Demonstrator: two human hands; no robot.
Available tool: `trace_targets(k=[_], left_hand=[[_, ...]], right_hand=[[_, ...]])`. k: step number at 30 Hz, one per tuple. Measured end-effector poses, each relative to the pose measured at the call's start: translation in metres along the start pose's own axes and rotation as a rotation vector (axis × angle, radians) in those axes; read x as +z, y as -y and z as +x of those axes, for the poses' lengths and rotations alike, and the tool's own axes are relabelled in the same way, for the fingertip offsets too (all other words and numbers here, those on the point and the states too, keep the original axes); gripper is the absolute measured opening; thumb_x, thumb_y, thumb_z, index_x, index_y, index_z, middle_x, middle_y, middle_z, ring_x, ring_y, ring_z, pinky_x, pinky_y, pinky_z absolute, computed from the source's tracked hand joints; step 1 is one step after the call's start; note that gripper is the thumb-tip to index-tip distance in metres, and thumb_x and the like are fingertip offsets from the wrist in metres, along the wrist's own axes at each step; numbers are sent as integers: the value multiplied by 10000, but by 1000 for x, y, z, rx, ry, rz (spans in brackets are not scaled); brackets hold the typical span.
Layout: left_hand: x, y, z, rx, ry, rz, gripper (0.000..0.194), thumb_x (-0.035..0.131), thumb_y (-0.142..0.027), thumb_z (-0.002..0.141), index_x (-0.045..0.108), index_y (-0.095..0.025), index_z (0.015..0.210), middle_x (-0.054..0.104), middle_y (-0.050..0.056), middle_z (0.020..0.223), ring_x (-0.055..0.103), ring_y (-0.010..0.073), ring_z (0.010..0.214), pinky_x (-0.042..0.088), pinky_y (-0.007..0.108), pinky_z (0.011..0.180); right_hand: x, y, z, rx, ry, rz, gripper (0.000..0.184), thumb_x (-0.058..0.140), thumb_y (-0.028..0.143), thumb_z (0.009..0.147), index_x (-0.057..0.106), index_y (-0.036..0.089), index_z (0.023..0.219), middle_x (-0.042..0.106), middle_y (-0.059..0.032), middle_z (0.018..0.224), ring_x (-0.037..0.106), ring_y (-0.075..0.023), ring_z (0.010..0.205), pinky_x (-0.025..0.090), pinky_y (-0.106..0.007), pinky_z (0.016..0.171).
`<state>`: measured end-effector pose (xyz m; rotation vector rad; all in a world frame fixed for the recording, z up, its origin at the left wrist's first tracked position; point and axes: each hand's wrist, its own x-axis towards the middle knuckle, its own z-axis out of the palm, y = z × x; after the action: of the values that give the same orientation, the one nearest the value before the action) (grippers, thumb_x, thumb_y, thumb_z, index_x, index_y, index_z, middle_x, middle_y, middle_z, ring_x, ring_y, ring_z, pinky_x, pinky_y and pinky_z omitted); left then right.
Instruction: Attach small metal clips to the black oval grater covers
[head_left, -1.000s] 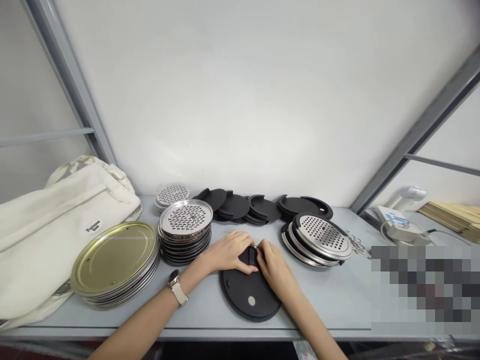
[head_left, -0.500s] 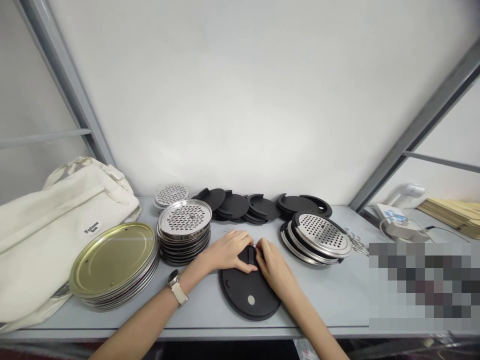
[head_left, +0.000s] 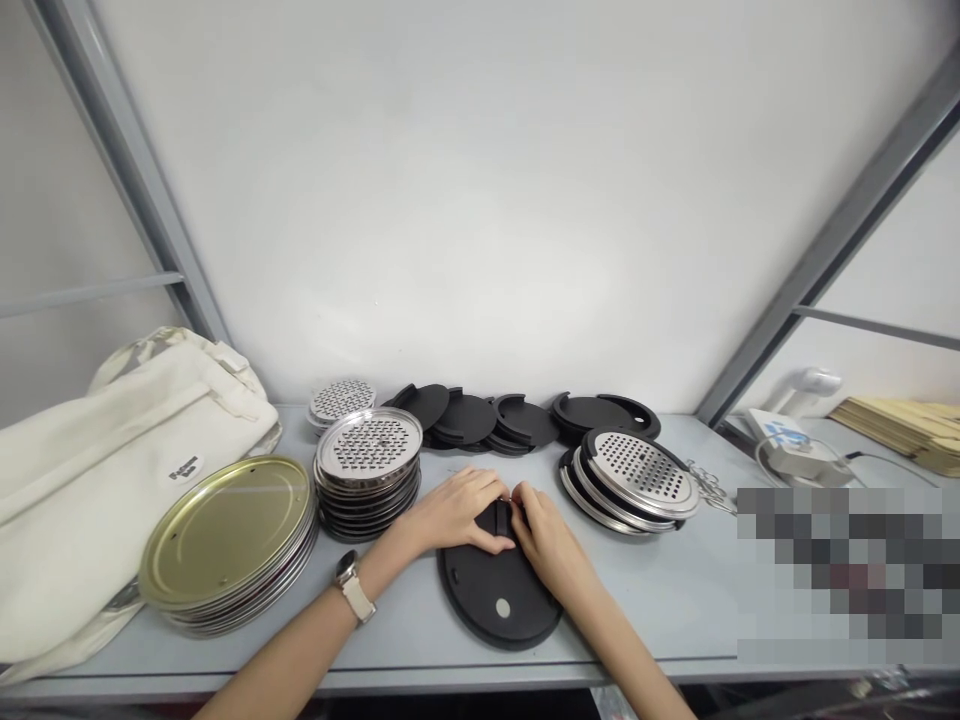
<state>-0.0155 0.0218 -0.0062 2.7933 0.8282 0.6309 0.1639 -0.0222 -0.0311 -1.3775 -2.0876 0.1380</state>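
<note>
A black round plate (head_left: 501, 585) with a pale round spot and a small slot lies flat on the table before me. My left hand (head_left: 465, 512) grips its far end, thumb on the near side of a raised black block (head_left: 495, 518) and fingers curled over the far edge. My right hand (head_left: 541, 530) is pinched closed at the right of the same block. The fingertips of both hands nearly meet there. A tiny metallic glint shows between them, too small to name. My left wrist wears a watch (head_left: 352, 582).
Left stand a stack of gold-topped round metal plates (head_left: 229, 530), a white bag (head_left: 127, 460) and a pile topped by a perforated metal disc (head_left: 369, 445). Black notched discs (head_left: 465, 418) line the wall. Right are stacked perforated plates (head_left: 643, 475) and wire metal hooks (head_left: 711, 488).
The view has shifted slightly. Both hands stay at the far end of the black plate, with the right fingers slightly changed in position.
</note>
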Motion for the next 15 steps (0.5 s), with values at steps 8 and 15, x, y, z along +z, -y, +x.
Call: trace_targets(k=[8, 15], left_hand=[[-1, 0, 0, -1, -10, 15, 491, 697, -505, 710, 534, -188, 1048, 581, 58, 998, 546, 245, 953, 409, 366, 889], [-3, -1, -1, -21, -4, 33, 472, 693, -515, 715, 532, -190, 1017, 574, 47, 963, 539, 239, 934, 419, 368, 867]], right_hand=[[2, -4, -1, 0, 10, 76, 118, 335, 142, 913, 409, 227, 878, 557, -53, 857, 563, -212, 816, 492, -352, 736], [-29, 21, 5, -117, -111, -13, 145, 368, 180, 909, 504, 212, 949, 584, -100, 943, 551, -260, 881, 463, -435, 792]])
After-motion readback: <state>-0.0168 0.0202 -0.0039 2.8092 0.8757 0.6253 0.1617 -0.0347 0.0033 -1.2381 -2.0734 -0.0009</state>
